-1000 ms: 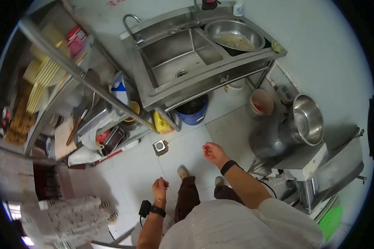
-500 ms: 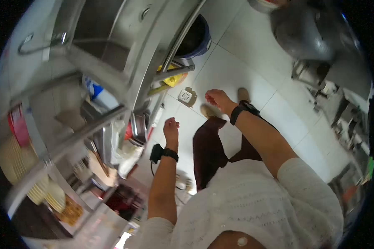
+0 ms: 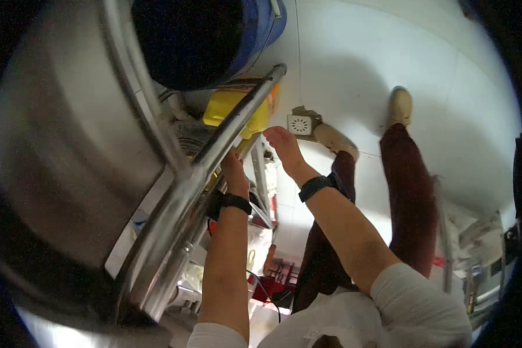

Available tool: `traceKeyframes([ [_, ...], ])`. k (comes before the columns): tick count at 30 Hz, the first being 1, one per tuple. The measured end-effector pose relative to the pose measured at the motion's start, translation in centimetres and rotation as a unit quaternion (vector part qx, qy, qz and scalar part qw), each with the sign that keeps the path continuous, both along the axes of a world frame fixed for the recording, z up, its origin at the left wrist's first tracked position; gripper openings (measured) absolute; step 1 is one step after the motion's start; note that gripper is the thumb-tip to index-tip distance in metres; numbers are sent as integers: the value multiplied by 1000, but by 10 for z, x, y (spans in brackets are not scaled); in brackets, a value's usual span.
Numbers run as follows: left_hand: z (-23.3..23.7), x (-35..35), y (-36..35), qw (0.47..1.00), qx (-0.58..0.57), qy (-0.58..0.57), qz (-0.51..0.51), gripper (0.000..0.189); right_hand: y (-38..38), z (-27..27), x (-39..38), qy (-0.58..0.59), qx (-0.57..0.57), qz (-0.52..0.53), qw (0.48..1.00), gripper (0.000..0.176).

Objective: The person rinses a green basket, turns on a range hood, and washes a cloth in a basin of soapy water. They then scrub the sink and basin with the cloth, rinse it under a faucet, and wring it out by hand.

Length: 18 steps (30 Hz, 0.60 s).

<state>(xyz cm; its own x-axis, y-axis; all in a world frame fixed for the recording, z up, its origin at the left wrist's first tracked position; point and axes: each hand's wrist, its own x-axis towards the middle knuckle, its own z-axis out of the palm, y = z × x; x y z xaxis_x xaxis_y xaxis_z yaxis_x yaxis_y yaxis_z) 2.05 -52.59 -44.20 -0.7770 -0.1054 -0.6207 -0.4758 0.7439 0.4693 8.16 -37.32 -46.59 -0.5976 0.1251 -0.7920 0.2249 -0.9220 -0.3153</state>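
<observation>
My left hand reaches in beside the metal tube of the steel frame. Its fingers are mostly hidden behind that tube, and I cannot tell what they touch. My right hand hangs at the lower right edge of a yellow plastic container, fingers loosely bent and nothing visible in them. The container sits under the frame, partly covered by the tube. A dark band is on my right wrist, and another is on my left.
A large blue bucket with a dark inside stands at the top. The steel side of a sink or counter fills the left. A white floor drain lies near my shoe on the tiles. Shelf items crowd below the frame.
My view has come closer to the steel frame and bucket. My left hand has moved in behind the tube, and my right hand has come beside the yellow container.
</observation>
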Motion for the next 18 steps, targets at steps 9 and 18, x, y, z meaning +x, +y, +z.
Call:
traceKeyframes([
  [9,-97,-34,11,967,142,-29,211,22,-59,-72,-41,42,-41,-34,998,22],
  [18,-93,-21,-5,993,71,-13,-96,26,-85,-88,-51,-72,58,0,996,24],
])
